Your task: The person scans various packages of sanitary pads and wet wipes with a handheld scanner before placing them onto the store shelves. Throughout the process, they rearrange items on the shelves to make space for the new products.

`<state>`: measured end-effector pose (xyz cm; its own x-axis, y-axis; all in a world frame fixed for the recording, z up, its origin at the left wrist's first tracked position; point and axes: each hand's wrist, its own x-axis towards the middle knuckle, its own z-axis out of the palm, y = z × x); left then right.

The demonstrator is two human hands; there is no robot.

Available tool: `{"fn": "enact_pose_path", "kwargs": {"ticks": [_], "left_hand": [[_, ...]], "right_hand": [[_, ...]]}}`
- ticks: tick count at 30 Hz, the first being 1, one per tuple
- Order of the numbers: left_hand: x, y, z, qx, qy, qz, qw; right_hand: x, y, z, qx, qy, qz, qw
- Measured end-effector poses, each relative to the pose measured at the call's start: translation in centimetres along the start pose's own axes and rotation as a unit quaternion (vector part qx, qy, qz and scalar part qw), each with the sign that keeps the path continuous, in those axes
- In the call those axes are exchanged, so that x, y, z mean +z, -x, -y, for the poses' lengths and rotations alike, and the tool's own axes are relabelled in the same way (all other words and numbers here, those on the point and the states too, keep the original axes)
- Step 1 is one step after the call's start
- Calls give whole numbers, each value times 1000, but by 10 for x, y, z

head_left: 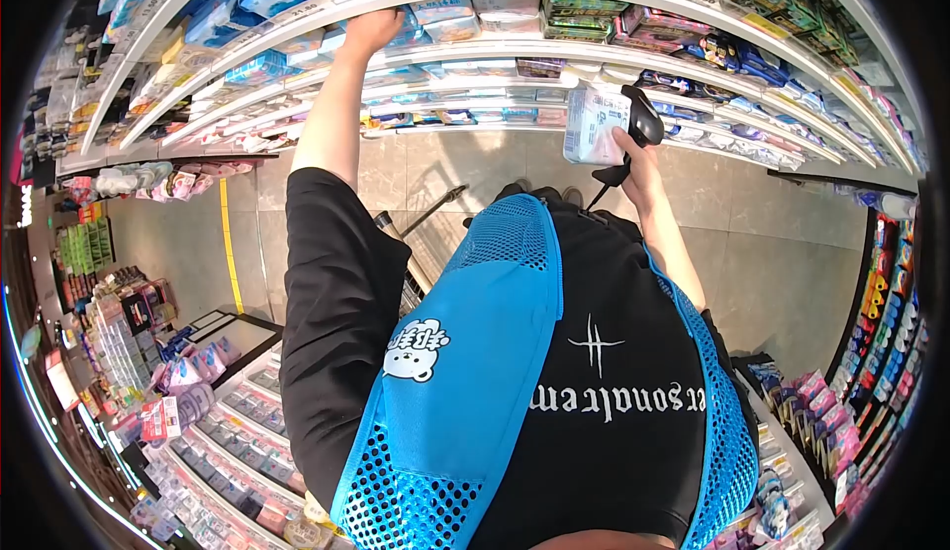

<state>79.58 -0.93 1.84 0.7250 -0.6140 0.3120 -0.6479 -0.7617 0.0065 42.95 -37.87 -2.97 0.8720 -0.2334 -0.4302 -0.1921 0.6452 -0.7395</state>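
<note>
Long shelving point(554, 50) runs across ahead, crammed with goods. The left arm is stretched high, left hand point(371, 28) curled over the blue packs point(426, 16) on an upper shelf; gripping or just resting, I can't tell. The right hand point(633, 159), lower and nearer the body, clasps a white pack point(592, 125) upright, with a black scanner point(645, 117) touching it. That pack sits well right of the left hand and below it.
</note>
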Motion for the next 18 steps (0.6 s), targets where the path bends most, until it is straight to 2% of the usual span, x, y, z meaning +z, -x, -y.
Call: {"fn": "enact_pose_path", "kwargs": {"ticks": [1,7,10,13,18], "left_hand": [[3,-1,1,32,-23,-34,999],[2,-9,1,-79,52,143,985],[11,-9,-5,15,114,-22,993],[2,-12,-10,-65,218,108,968],[-21,-12,-25,-73,288,111,948]], "right_hand": [[2,0,1,1,4,-3,1000],[6,-1,0,-5,8,3,1000],[5,-1,-1,1,5,5,1000],[3,-2,-2,3,4,7,1000],[5,-1,0,-1,0,9,1000]]}}
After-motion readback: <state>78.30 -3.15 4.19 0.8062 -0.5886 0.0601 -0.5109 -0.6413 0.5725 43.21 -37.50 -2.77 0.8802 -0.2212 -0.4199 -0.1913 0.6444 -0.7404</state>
